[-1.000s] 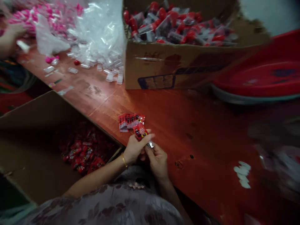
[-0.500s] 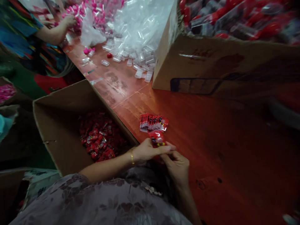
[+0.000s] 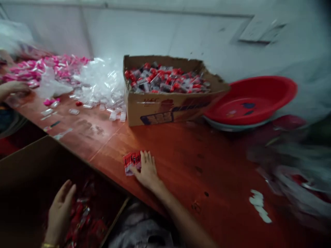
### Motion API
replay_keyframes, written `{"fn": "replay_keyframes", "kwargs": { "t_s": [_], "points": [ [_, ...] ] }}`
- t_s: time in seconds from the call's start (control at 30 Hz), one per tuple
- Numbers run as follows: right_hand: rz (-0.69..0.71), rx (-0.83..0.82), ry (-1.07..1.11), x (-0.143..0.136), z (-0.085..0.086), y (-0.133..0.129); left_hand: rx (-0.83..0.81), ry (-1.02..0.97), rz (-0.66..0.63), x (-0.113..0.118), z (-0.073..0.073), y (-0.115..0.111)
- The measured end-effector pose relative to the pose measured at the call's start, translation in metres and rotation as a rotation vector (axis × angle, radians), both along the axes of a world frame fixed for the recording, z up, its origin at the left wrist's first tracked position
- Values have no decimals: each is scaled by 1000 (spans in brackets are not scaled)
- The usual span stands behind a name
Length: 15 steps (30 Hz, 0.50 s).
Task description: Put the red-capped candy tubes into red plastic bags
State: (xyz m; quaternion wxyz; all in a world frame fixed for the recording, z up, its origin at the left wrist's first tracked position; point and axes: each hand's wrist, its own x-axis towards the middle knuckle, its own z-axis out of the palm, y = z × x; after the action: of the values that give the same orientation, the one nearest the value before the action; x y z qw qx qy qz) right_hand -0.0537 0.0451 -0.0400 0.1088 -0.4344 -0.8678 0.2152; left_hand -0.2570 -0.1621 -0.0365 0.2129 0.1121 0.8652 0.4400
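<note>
My right hand (image 3: 146,170) lies flat on the red-brown table (image 3: 181,162), fingers resting on a small stack of red sachets (image 3: 131,161). My left hand (image 3: 60,212), fingers spread and holding nothing, hovers over the open cardboard box (image 3: 31,162) at my lower left, which holds several red sachets (image 3: 85,217). The picture is blurred by head motion.
A second cardboard box (image 3: 165,106) full of red-capped clear tubes stands behind. A red basin (image 3: 252,100) sits to its right. Clear plastic caps (image 3: 100,84) and pink items (image 3: 38,67) are heaped at back left, where another person's hand (image 3: 12,88) works. White bits (image 3: 258,205) lie at right.
Both hands parted: the left dropped its red sachet and moved over the box at my left, the right went flat onto the sachet stack. My head lifted, showing the wall and basin.
</note>
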Motion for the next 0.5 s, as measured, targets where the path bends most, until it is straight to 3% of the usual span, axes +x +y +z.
{"fn": "replay_keyframes", "kwargs": {
  "t_s": [0.1,0.2,0.27,0.33,0.43,0.5],
  "points": [
    [51,-11,-2,-18,-3,-2,218,215,-218,32,-11,36],
    [103,-8,23,-33,-5,-2,274,427,-519,50,-28,75],
    [142,-16,46,-42,-5,-1,274,530,-599,52,-40,98],
    [187,-18,81,-46,-4,2,271,576,-597,46,-46,115],
    [210,9,194,-39,8,20,284,576,-527,26,-31,134],
    [93,-23,345,-24,31,47,292,556,-474,8,-2,149]
  ]
}}
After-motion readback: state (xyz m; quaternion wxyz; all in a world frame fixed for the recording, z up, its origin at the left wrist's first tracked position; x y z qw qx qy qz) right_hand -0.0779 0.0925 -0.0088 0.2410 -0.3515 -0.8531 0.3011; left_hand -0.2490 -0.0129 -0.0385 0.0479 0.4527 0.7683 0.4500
